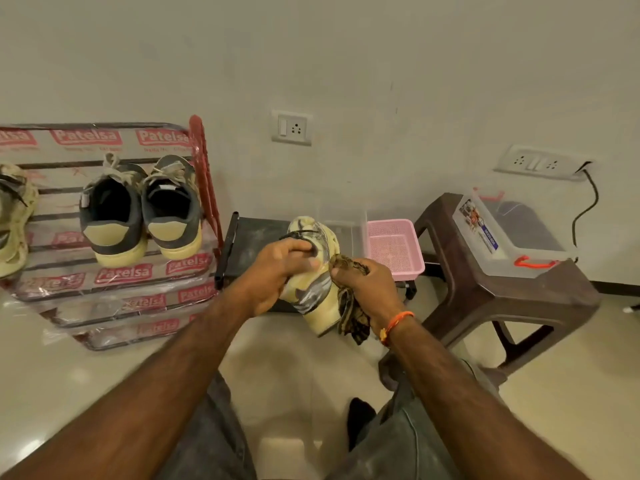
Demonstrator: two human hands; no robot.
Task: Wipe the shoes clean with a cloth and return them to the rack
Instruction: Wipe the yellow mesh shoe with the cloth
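One pale shoe is gripped by the left hand and wiped with the cloth clutched in the right hand; a grey pair is already seated on the rack.

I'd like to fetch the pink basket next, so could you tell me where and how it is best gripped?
Grip the pink basket by its near rim, coming from above and in front. It sits open side up with a flared lip. The clear container crowds its left and the brown stool its right, so the front edge looks freest.
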